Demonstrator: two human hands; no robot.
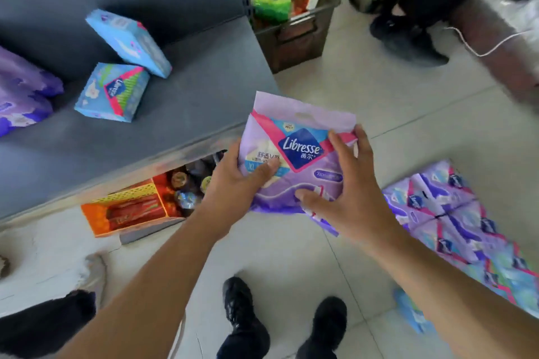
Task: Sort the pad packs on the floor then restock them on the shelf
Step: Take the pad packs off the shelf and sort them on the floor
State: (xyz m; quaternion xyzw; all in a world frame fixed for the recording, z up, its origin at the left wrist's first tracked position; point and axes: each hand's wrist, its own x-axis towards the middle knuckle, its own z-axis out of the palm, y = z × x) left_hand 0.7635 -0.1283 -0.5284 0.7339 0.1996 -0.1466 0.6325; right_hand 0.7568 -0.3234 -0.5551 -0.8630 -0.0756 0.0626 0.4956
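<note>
Head view, one frame. I see both hands on a single purple pad pack [294, 151], held in the air just past the front edge of the grey shelf [186, 102], above the tiled floor [379, 102].

Left hand [233, 183]: grips the pack's lower left side, thumb curled over the front face near the "XL" marking.
Right hand [347, 186]: fingers spread and curled over the pack's right side and lower edge, thumb on the front.

Readable print on the held pack: "Libresse" in white on a dark blue diamond, Chinese characters beneath it, a pink band across the top, "XL" at lower left. Finer text too blurred to read.

On the shelf: two light blue packs [116, 67], the nearer one also marked "Libresse"; the farther one leans tilted behind it. Purple packs [23, 90] sit at the shelf's left edge.

On the floor, to my right: a bundle of purple packs [455, 218] lying flat, logos too small to read. An orange box [128, 213] sits under the shelf.
</note>
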